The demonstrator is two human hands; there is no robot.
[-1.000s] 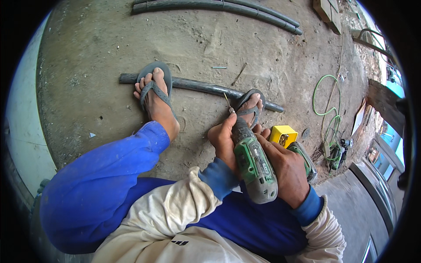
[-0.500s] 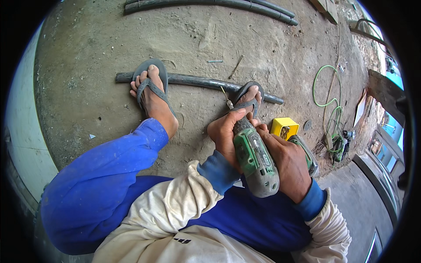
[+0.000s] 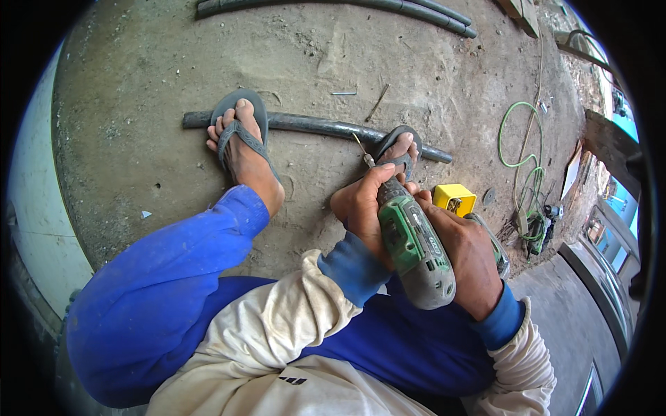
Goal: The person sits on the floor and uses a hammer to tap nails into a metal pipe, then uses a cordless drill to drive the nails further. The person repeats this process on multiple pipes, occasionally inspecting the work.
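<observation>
A green and grey cordless drill (image 3: 414, 253) is held between both my hands. My left hand (image 3: 369, 215) wraps round its front end near the chuck, thumb along the top. Around the handle, my right hand (image 3: 466, 253) is closed, its fingers partly hidden by the drill body. A thin drill bit (image 3: 359, 144) sticks out of the chuck, its tip at the near edge of a dark pipe (image 3: 312, 125); whether it touches I cannot tell. Across the ground lies that pipe, under my two sandalled feet, the right foot (image 3: 402, 149) close beside the bit.
Right of the drill stands a yellow box (image 3: 454, 199) with small pieces inside. Beyond it lie a grey disc (image 3: 489, 197), a green cord (image 3: 512, 165) and a green power tool (image 3: 538, 232). Past the pipe are a thin rod (image 3: 377, 102), a small metal pin (image 3: 344, 93) and more dark pipes (image 3: 333, 4).
The rear of the drill has swung slightly right, with both hands moving along. Its bit has shifted a little to the right and stays near the pipe's edge.
</observation>
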